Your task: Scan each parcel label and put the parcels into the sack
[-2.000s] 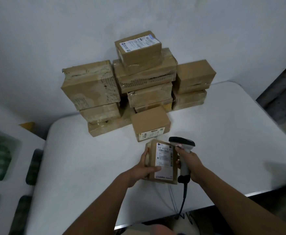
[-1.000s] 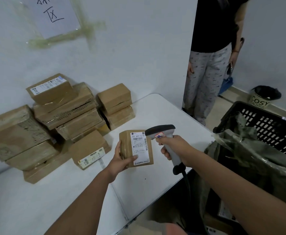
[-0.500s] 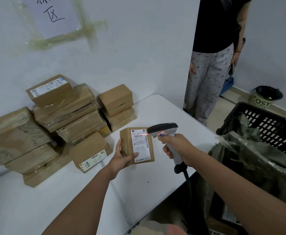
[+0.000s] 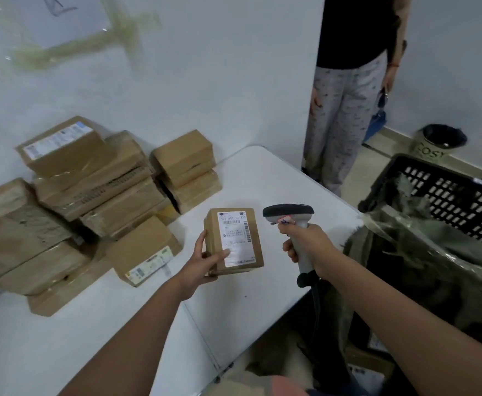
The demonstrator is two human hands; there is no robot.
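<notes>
A small box (image 4: pixel 234 241) is held up in the left hand (image 4: pixel 202 264), just above the table (image 4: pixel 262 295) near its right edge. The thumb is pressed on the label (image 4: pixel 235 238) side and the other fingers are wrapped round the back, so the box is gripped tight. The box is stood on end, with its long side going up and down and its label turned to the camera. A scanner (image 4: pixel 291 221) is gripped by the handle in the right hand (image 4: pixel 305 241), with the fingers closed round it. Its head is pointed left at the label, just beside the box but not touching it. The sack (image 4: pixel 422 252) is found to the right, past the table's right edge, hung open in a black crate (image 4: pixel 448 190). It is nearer the right hand, so the box would likely have to be carried across to the right. More boxes (image 4: pixel 91 190) are piled at the table's far left edge by the wall. Another person (image 4: pixel 348 110) is seen standing past the far right corner.
</notes>
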